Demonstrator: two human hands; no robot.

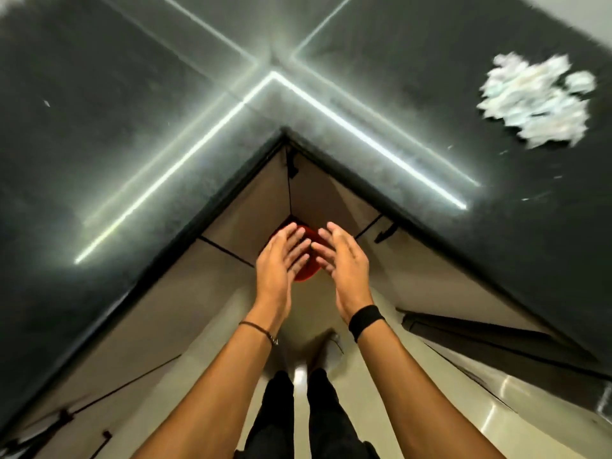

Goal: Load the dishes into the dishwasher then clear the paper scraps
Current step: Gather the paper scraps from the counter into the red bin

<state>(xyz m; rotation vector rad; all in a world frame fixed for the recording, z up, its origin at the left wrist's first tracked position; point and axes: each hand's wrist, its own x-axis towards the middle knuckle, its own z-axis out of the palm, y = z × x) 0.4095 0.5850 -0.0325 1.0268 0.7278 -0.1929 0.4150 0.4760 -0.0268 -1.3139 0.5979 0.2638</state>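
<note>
The pile of white torn paper scraps (536,101) lies on the dark polished stone bench (132,94), up and to the right of both hands and well apart from them. The left hand (281,256) and right hand (346,256) hang below the bench's inner corner, palms facing, fingers loose and empty, fingertips nearly meeting above a red round container (306,274). The scraps are heaped, with a few stray bits beside them, and blur smears their edges. The hands cover most of the container.
</note>
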